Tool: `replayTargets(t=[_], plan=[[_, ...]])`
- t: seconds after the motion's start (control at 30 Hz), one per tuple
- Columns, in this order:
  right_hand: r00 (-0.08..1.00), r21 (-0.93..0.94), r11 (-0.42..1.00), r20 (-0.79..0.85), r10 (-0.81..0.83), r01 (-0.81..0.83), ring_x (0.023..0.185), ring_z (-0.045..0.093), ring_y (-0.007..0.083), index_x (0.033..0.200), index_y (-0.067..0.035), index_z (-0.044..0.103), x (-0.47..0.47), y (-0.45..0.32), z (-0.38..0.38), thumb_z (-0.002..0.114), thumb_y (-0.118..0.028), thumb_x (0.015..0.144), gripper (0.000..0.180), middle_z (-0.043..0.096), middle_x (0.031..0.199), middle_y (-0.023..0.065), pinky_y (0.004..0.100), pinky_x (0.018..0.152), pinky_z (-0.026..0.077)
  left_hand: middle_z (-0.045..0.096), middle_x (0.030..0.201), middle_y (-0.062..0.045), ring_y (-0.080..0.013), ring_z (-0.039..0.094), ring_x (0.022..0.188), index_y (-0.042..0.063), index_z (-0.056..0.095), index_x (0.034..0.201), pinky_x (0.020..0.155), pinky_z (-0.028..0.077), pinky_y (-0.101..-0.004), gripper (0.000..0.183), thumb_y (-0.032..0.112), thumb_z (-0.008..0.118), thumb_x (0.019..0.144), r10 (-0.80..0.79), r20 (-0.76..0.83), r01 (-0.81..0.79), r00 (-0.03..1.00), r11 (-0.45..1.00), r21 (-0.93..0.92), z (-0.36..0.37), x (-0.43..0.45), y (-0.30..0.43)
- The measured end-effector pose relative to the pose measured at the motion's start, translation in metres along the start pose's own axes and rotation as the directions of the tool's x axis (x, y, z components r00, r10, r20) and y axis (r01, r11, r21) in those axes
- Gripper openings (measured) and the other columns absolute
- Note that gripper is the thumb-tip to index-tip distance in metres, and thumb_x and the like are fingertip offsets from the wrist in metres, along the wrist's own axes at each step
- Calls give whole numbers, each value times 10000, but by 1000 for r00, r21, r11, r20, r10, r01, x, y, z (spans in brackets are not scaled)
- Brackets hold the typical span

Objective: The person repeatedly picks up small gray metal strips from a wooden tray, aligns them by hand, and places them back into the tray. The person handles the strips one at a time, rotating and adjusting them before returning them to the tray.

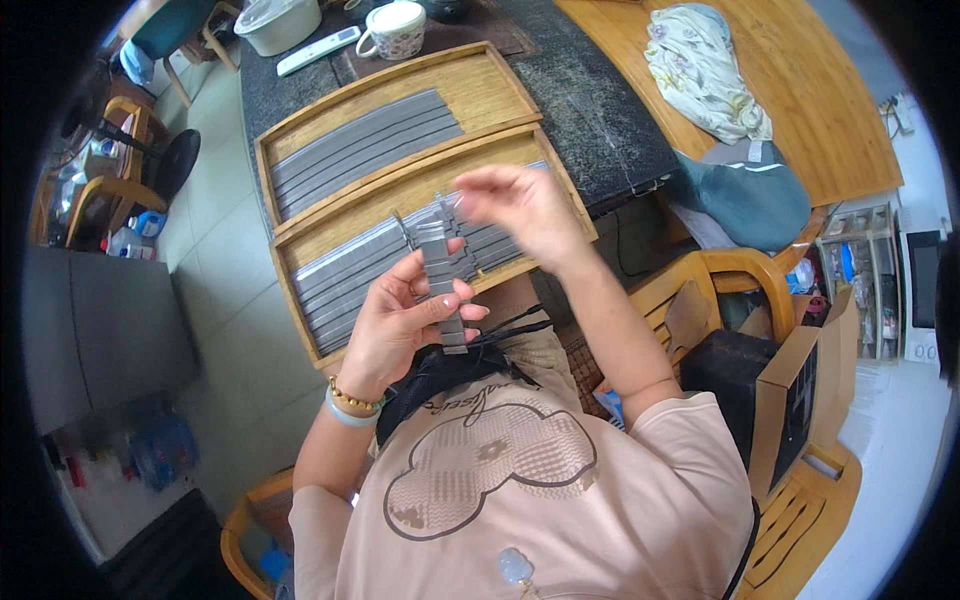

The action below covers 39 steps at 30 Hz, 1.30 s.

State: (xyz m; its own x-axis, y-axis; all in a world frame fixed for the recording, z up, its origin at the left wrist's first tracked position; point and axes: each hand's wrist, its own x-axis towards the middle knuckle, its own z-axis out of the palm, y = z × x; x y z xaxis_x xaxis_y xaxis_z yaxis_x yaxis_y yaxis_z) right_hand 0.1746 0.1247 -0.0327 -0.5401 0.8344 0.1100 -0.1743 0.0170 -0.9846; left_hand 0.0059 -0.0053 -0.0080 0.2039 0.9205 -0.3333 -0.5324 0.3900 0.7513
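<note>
My left hand (409,307) grips a grey segmented metal strip (441,277) that stands roughly upright over the near tray. A thin dark metal piece (403,229) sticks up beside the strip from the same hand; its kind is unclear. My right hand (517,210) is blurred, its fingers bent close to the strip's upper end. Whether it pinches anything cannot be made out. Below both hands lies a near wooden tray (289,300) with long grey strips in rows, partly hidden by the hands. A far wooden tray (487,82) holds more grey strips (367,150) side by side.
On the dark table (600,142) stand a lidded patterned mug (396,31), a white remote control (319,51) and a white tub (277,26). To the right are a wooden chair (742,262) and an open cardboard box (784,390). A grey cabinet (112,330) stands left.
</note>
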Motion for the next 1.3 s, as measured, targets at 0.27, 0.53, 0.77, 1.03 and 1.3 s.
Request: replayTargets(t=[0.27, 0.53, 0.77, 1.03, 1.3], plan=[[688, -706, 413, -691, -223, -575, 783, 681, 303, 743, -87, 729, 37, 33, -219, 815, -219, 686, 168, 707, 815, 144, 397, 735, 518, 672, 986, -109, -236, 701, 872, 26, 408, 1371, 676, 637, -370, 518, -59, 571, 887, 26, -57, -28, 998, 999, -41, -8, 1, -3], [712, -688, 304, -700, -43, -659, 869, 673, 336, 732, -69, 691, 45, 60, -242, 818, -243, 713, 216, 702, 854, 168, 415, 800, 509, 657, 1062, -104, -235, 697, 898, 29, 418, 1368, 734, 629, -381, 518, -36, 596, 886, 26, -30, -26, 999, 999, -27, -13, 4, -5], [774, -791, 328, -595, -217, -516, 875, 666, 342, 751, -56, 686, 47, 62, -238, 790, -209, 736, 185, 695, 849, 166, 424, 790, 511, 644, 990, -58, -222, 697, 887, 30, 417, 1371, 711, 630, -360, 533, -31, 611, 879, 26, -51, -27, 998, 1000, -11, -15, 2, -5], [766, -764, 299, -628, -138, -572, 887, 663, 348, 742, -55, 677, 67, 65, -236, 779, -203, 751, 180, 689, 867, 182, 433, 798, 509, 640, 999, -63, -226, 697, 882, 35, 420, 1377, 695, 629, -342, 556, -25, 633, 866, 44, -42, -44, 998, 999, -6, -13, 3, -7], [766, -820, 318, -564, -308, -476, 804, 671, 332, 776, -48, 661, 66, 74, -246, 770, -204, 756, 192, 684, 791, 162, 410, 753, 513, 637, 998, -62, -222, 698, 881, 36, 431, 1371, 676, 629, -330, 543, -29, 626, 868, 41, -42, -40, 998, 999, 5, -13, 4, -7]])
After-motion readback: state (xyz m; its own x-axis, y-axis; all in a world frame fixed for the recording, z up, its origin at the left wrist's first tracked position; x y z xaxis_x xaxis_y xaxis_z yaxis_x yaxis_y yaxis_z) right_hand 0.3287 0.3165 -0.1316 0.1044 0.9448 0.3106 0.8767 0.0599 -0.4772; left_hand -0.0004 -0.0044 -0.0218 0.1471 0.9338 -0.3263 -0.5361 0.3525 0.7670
